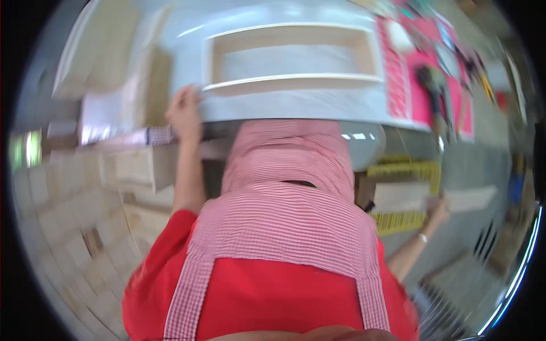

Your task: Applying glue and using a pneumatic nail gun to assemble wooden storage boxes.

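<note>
Leftward, big blurred pale wooden pieces [102, 51] stand beyond my bare left grip [186, 108], which is just beside the near left corner of a rectangular, open, pale wooden frame [293, 84]; I cannot tell whether its fingers clasp anything. That frame lies flat on the whitish, smooth bench [284, 107]. Next come a yellow slatted plastic crate [392, 223] below, and a bright pink patterned cloth [418, 111] carrying blurred tools. Farther right, my right grip [438, 210] is clamped on a flat, pale wooden board [471, 199].
</note>
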Demonstrator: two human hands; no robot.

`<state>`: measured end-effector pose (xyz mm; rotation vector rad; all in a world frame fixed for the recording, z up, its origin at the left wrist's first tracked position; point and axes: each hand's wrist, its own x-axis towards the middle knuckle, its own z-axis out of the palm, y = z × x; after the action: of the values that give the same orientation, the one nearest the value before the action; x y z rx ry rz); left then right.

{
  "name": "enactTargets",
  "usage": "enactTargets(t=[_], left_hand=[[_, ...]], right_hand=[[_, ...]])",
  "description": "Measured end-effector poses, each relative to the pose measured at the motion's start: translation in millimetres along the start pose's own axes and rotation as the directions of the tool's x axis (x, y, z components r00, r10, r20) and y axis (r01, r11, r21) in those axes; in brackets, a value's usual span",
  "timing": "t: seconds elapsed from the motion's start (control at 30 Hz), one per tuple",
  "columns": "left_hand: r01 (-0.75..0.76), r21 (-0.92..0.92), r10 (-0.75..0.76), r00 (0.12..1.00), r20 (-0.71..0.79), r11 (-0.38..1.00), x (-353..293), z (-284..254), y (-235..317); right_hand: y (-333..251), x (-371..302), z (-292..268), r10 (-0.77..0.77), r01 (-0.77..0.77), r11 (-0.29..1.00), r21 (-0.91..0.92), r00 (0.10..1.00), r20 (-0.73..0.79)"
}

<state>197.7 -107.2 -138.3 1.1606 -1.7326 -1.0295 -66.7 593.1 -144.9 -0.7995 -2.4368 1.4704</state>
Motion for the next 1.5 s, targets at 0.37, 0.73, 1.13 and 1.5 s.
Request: enactTargets(t=[0.37, 0.73, 1.13, 1.5], left_hand=[[-0.242, 0.121, 0.204, 0.943, 0.262, 0.963, -31.7, -23.8, 56.0], [-0.261, 0.136, 0.216, 0.937, 0.275, 0.956, -22.8, -12.9, 79.1], [-0.414, 0.272, 0.332, 0.894, 0.300, 0.869, -15.4, -10.0, 91.4], [-0.401, 0.245, 0.321, 0.896, 0.307, 0.883, -14.6, -9.7, 96.6]], right_hand=[[-303.3, -138.1, 198.6, -0.480, 0.913, 0.246, 0.324, -0.176, 0.859], [-356.2, -217.2, 287.1, -0.306, 0.827, -0.168, 0.537, -0.561, 0.769], [-346.8, -197.8, 319.0, -0.265, 0.805, -0.200, 0.558, -0.593, 0.760], [-332.4, -196.5, 325.7, -0.268, 0.812, -0.241, 0.532, -0.583, 0.767]])
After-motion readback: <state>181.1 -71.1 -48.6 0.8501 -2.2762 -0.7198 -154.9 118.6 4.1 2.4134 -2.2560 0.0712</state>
